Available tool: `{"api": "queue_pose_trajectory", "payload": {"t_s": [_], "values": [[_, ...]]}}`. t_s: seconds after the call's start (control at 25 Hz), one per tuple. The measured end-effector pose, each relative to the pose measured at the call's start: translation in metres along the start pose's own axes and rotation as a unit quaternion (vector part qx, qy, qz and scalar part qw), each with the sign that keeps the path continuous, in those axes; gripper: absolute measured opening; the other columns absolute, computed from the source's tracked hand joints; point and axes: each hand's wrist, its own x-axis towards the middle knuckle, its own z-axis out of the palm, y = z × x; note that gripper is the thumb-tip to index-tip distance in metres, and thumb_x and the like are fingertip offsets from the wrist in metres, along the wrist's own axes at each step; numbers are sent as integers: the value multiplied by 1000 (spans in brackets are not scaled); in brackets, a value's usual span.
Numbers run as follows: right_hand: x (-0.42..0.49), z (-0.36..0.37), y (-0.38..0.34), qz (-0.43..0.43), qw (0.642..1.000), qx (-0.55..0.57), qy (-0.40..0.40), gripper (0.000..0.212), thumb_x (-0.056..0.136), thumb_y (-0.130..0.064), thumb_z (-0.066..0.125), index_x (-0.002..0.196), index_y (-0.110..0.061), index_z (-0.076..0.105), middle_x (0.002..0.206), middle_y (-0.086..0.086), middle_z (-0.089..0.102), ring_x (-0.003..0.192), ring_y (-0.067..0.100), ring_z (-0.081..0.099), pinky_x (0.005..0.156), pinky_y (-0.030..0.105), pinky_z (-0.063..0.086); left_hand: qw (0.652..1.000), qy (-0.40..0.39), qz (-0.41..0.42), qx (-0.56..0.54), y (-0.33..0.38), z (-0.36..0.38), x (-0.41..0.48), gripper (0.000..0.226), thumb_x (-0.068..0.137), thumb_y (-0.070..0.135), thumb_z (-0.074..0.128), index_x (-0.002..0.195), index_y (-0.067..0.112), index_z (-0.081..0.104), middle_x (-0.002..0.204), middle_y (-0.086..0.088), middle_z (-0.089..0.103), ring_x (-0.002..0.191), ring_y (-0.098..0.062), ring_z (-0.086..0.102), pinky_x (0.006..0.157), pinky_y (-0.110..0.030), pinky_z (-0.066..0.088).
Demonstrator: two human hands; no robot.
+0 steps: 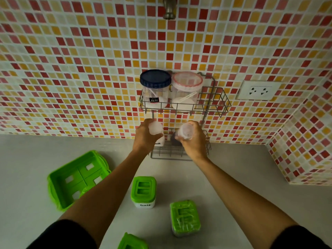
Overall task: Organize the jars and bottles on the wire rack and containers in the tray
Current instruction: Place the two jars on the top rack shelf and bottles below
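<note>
A grey wire rack [218, 102] hangs on the tiled wall with two shelves. On the upper shelf stand a clear jar with a dark blue lid [155, 87] labelled FU FU and a clear jar with a red-rimmed lid [186, 88]. My left hand [144, 136] grips a small white-capped bottle [156, 129] at the left of the lower shelf [168, 153]. My right hand [195, 141] holds a clear-capped dark bottle [185, 131] at the right of that shelf. An empty green tray [75, 178] lies on the counter at the left.
Three green-lidded containers stand on the white counter: one labelled Salt [143, 192], one to its right [185, 217], one at the bottom edge [133, 241]. A wall socket [257, 90] sits right of the rack. A metal tap [169, 8] juts out above.
</note>
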Motion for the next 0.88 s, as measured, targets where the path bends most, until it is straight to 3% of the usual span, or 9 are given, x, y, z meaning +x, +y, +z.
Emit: {"api": "queue_pose_trajectory", "payload": {"t_s": [0.12,0.32,0.48,0.56,0.68,0.88], "values": [[12,18,7,2,996,-51,-74,61,66,-17,81,120,-14,51,123,9,55,111,25,52,86,27,42,999,-18,-29,33,-7,6,14,58,74,14,77,125,10,50,128,-14,57,118,-29,53,100,-39,45],[40,28,4,13,982,-140,-125,59,69,-23,79,120,-11,51,123,12,51,107,22,49,84,25,40,997,-36,-22,68,-15,8,34,60,74,18,76,127,12,49,130,-12,57,118,-29,54,100,-37,44],[62,14,-8,11,925,-177,-336,74,74,-2,66,139,-20,35,146,9,35,130,28,37,94,32,41,992,-67,-21,102,-16,11,40,64,76,20,75,131,13,45,134,-13,53,121,-30,50,102,-39,43],[69,6,-11,-16,896,-220,-386,68,74,2,63,134,-21,42,144,8,38,130,27,39,92,30,40,990,-77,-23,113,-14,12,42,65,77,18,74,133,12,43,134,-14,51,122,-31,49,103,-40,43],[69,0,-12,-31,909,-271,-314,62,72,-23,75,128,-12,48,135,11,45,119,28,47,84,28,38,990,-82,-26,114,-10,11,42,64,76,16,75,132,11,43,133,-15,52,121,-33,51,101,-42,45],[58,12,-10,39,954,-258,-145,62,70,-51,72,110,-7,57,108,11,66,89,28,66,73,37,58,988,-96,-28,117,-7,6,42,66,73,14,77,130,10,44,131,-16,53,119,-35,52,100,-43,46]]}}
